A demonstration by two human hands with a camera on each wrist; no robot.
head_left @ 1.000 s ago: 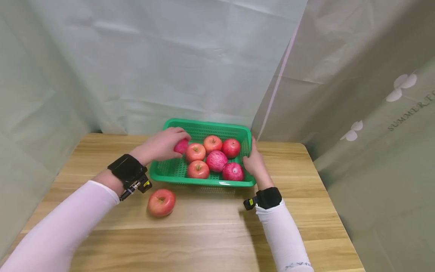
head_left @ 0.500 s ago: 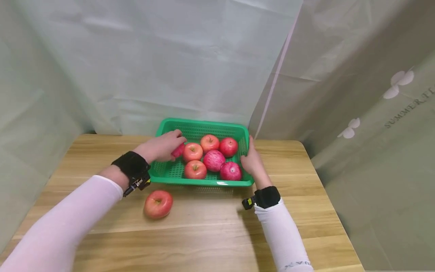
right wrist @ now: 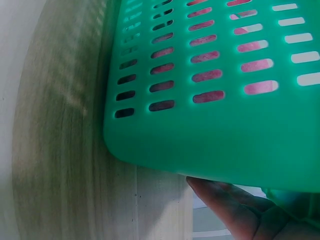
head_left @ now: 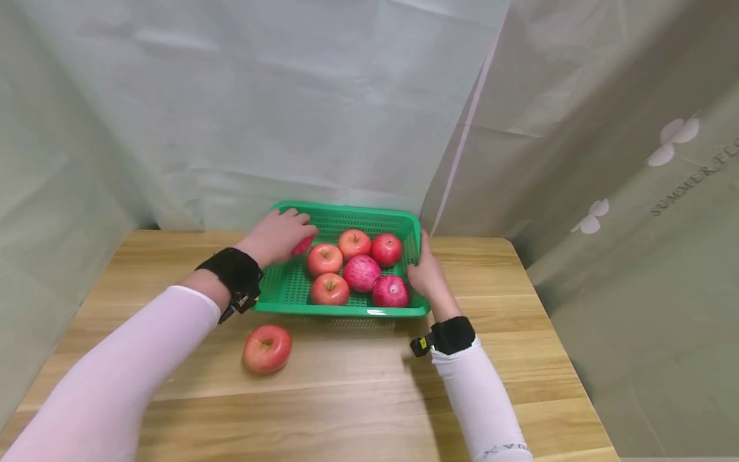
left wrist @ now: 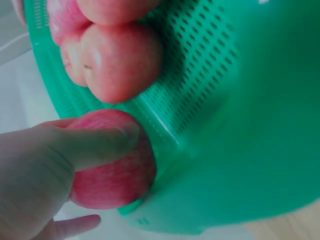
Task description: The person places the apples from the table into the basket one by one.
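A dark red apple (left wrist: 112, 187) is gripped by my left hand (head_left: 278, 236) at the far left corner of the green plastic basket (head_left: 346, 309). In the left wrist view the thumb lies across that apple; the head view shows only a sliver of it under the fingers. Several other apples (head_left: 362, 273) sit together in the basket's middle and right. My right hand (head_left: 428, 273) holds the basket's right end, thumb inside the rim and fingers outside. The right wrist view shows fingers (right wrist: 220, 202) against the basket's outer end wall.
One more apple (head_left: 267, 349) lies on the wooden table (head_left: 358, 410) in front of the basket's left part. A pale curtain (head_left: 300, 115) hangs right behind the basket. Another curtain (head_left: 623, 289) runs along the table's right side.
My left hand first drew the apple left and toward me, then moved it back to the basket's far left corner. The right hand keeps its hold on the basket's end.
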